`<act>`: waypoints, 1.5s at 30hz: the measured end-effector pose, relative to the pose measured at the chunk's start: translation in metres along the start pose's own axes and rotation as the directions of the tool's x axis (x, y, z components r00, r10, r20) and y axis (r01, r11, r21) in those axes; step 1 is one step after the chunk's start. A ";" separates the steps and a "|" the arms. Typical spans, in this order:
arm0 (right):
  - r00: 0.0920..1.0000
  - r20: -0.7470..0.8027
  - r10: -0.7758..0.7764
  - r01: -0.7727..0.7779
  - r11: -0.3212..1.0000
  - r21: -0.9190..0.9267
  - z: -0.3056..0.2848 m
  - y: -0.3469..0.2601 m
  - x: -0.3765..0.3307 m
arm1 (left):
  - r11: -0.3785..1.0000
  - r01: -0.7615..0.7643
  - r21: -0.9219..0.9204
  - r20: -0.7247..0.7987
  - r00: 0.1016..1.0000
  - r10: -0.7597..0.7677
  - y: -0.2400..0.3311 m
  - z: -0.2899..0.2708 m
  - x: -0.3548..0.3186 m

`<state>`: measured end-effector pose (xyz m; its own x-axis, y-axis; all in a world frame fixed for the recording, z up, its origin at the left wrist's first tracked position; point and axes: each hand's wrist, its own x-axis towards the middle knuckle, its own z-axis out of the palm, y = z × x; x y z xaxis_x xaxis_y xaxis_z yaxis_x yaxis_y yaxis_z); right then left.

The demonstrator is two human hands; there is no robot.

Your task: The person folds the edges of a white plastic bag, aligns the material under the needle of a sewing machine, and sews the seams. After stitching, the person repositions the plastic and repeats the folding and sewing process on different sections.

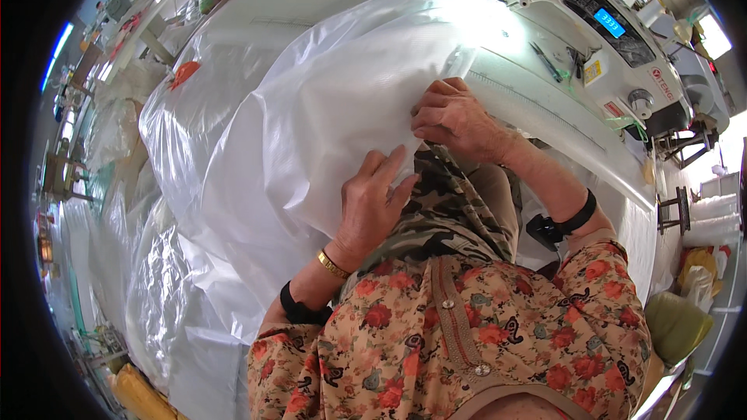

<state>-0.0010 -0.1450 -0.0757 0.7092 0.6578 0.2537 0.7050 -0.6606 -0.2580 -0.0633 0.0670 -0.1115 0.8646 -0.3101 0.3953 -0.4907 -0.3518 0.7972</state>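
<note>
A large white, translucent plastic sheet (334,109) spreads in loose folds over the sewing table and hangs down on the left. My right hand (463,120) is closed, its fingers pinching the sheet's near edge in front of the sewing machine (622,39). Lower and to the left, my left hand (373,198) lies against the sheet with its fingers stretched out and the thumb apart. Bright lamplight falls round the machine's needle area, where glare hides the detail. Camouflage-print cloth (443,202) covers my lap just below the hands.
Small snips (547,62) lie on the table near the machine's base. A ruler scale (537,97) runs along the tabletop. More crumpled clear plastic (159,288) fills the left side. An olive-green bundle (677,327) is at the right, by a shelf.
</note>
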 end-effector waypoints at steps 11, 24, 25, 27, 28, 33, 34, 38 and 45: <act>0.406 -0.581 0.705 -0.798 0.583 0.149 -0.016 0.107 -0.002 | 0.967 -0.254 0.007 0.149 0.957 0.250 0.028 0.015 0.018; 0.313 -0.266 0.912 -0.947 0.277 -0.166 -0.031 0.131 0.051 | 0.895 -0.435 0.105 0.285 0.875 0.392 0.032 0.025 0.027; 0.303 -0.271 0.914 -0.950 0.268 -0.159 -0.029 0.130 0.050 | 0.888 -0.447 0.104 0.289 0.868 0.403 0.031 0.026 0.027; 0.364 -0.275 0.890 -0.927 0.318 -0.198 -0.028 0.121 0.048 | 0.886 -0.450 0.117 0.316 0.862 0.396 0.026 0.031 0.026; 0.358 -0.284 0.889 -0.930 0.312 -0.195 -0.026 0.116 0.047 | 0.886 -0.444 0.133 0.337 0.861 0.381 0.023 0.033 0.025; 0.408 -0.212 0.888 -0.894 0.342 -0.289 -0.015 0.089 0.037 | 0.888 -0.450 0.095 0.361 0.847 0.391 0.016 0.035 0.020; 0.428 -0.206 0.880 -0.883 0.357 -0.305 -0.014 0.085 0.034 | 0.891 -0.445 0.095 0.382 0.843 0.380 0.016 0.036 0.020; 0.463 -0.104 0.880 -0.837 0.396 -0.378 -0.019 0.072 0.041 | 0.883 -0.461 0.090 0.401 0.828 0.392 0.012 0.034 0.018; 0.538 -0.158 0.828 -0.790 0.431 -0.436 -0.021 0.082 0.046 | 0.875 -0.470 0.113 0.414 0.823 0.388 0.011 0.034 0.030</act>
<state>0.0902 -0.1764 -0.0659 0.9657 -0.2498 0.0705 -0.2558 -0.9620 0.0952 -0.0461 0.0240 -0.1064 0.4762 -0.7579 0.4459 -0.8481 -0.2618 0.4607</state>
